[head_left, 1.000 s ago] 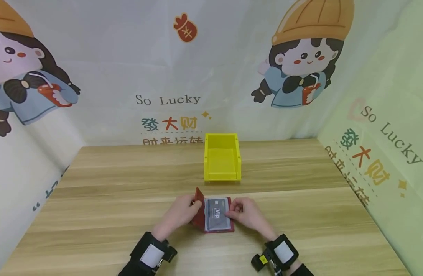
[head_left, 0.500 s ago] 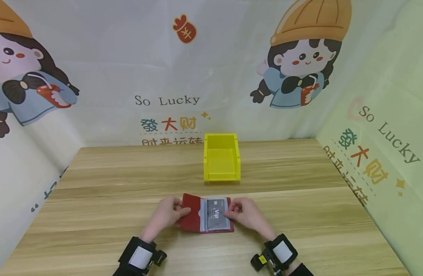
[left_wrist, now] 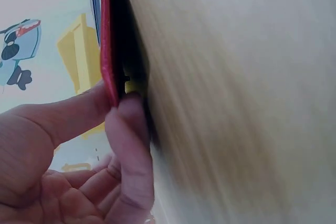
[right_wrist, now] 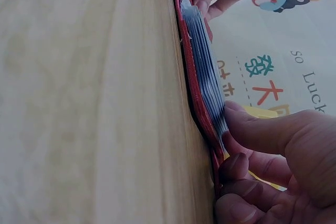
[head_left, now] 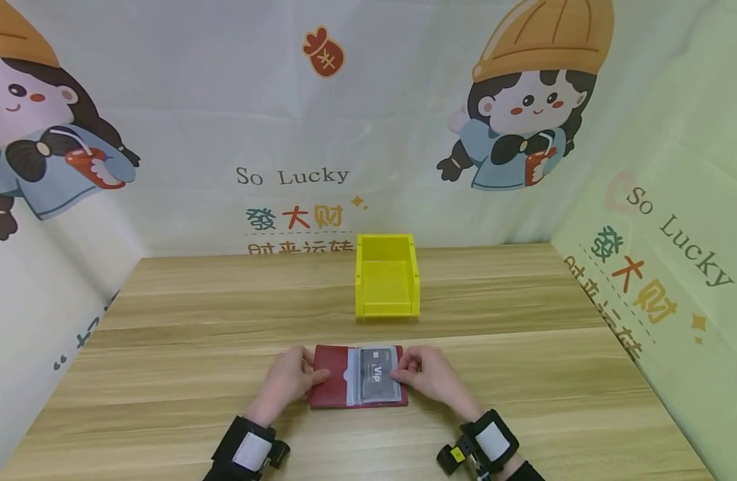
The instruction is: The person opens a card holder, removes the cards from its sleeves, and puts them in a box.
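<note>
A red card holder (head_left: pixel 330 395) lies opened out on the table. Its clear plastic sleeves are on the right half, with a grey card (head_left: pixel 375 391) reading "Vip" in the top one. My left hand (head_left: pixel 287 378) pinches the left edge of the cover, thumb on its inner face; the left wrist view shows a finger under the raised red edge (left_wrist: pixel 106 51). At the right edge, my right hand (head_left: pixel 433 375) holds the holder between thumb and fingers. In the right wrist view the thumb presses on the stacked sleeves (right_wrist: pixel 206 66), with curled fingers below.
Beyond the card holder stands a yellow plastic bin (head_left: pixel 387 284), its low side facing me. The wooden table (head_left: pixel 194 314) ends at a printed cloth backdrop (head_left: pixel 182 133), which also runs along both sides.
My left hand has moved left and down, folding the red cover from nearly upright to almost flat. My right hand keeps its place at the right edge.
</note>
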### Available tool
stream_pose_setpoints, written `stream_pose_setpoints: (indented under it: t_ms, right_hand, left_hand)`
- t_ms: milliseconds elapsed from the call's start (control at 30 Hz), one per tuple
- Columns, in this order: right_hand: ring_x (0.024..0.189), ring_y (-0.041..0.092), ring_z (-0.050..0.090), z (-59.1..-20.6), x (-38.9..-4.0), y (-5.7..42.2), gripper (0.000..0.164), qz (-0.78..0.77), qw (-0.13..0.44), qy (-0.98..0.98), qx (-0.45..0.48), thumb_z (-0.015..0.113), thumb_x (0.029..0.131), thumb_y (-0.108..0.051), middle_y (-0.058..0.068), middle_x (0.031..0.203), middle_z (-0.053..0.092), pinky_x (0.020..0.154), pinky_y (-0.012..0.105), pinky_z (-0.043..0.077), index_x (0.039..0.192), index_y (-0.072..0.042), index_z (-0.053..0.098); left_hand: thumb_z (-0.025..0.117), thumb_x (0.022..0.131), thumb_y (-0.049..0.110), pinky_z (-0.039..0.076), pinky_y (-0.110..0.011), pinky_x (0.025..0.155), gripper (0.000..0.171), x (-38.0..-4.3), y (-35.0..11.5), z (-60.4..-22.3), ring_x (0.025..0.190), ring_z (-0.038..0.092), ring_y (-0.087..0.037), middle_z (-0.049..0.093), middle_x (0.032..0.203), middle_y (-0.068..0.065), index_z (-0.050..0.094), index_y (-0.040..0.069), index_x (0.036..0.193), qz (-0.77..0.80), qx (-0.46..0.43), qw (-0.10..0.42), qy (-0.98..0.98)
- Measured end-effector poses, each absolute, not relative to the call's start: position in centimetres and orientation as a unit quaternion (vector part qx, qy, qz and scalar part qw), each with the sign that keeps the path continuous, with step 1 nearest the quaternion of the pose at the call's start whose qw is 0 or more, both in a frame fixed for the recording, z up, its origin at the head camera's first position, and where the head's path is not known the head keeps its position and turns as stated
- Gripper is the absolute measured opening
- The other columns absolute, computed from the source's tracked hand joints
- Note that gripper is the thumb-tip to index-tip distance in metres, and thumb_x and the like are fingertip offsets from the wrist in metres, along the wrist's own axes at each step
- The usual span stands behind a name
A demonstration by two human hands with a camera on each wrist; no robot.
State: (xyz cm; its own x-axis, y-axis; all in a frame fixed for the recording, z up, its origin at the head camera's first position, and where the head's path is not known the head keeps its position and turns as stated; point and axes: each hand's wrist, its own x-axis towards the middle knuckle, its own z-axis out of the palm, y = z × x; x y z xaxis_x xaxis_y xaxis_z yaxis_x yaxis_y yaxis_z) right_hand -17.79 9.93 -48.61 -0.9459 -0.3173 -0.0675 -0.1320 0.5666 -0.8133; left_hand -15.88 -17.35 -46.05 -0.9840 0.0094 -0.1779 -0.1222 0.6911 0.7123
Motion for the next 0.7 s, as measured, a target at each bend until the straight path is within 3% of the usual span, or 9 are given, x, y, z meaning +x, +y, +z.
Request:
stream_pose_setpoints:
  t_ms: [233,500,700]
  right_hand:
    - [0.068,0.013,0.048,-48.4,-17.7,10.0,0.017,-0.448,0.101,0.879,-0.127,0.082,0.091,-0.012,-0.003,0.071,0.054,0.061,0.021,0.035,0.084,-0.007,0.068]
    - [0.069,0.013,0.049,-48.4,-17.6,9.9,0.016,-0.442,0.102,0.883,-0.122,0.081,0.092,-0.013,-0.002,0.073,0.055,0.062,0.021,0.035,0.084,-0.008,0.068]
    - [0.069,0.012,0.049,-48.4,-17.7,9.9,0.017,-0.444,0.098,0.881,-0.129,0.080,0.092,-0.012,-0.003,0.072,0.055,0.062,0.021,0.035,0.084,-0.008,0.067]
  left_hand:
    - [0.085,0.088,0.011,0.041,-0.029,0.060,0.050,-15.6,-16.9,-46.0,0.066,0.051,-0.016,0.057,0.075,-0.006,0.056,-0.010,0.123,0.338,0.004,0.029,0.941]
    - [0.072,0.086,-0.011,0.042,-0.025,0.060,0.020,-15.4,-14.4,-46.0,0.068,0.050,-0.015,0.057,0.076,-0.005,0.067,-0.001,0.103,0.319,0.079,-0.013,0.944]
    - [0.075,0.088,-0.003,0.045,-0.023,0.062,0.004,-15.8,-12.8,-46.2,0.069,0.053,-0.011,0.066,0.077,-0.004,0.074,-0.001,0.091,0.341,0.104,-0.021,0.934]
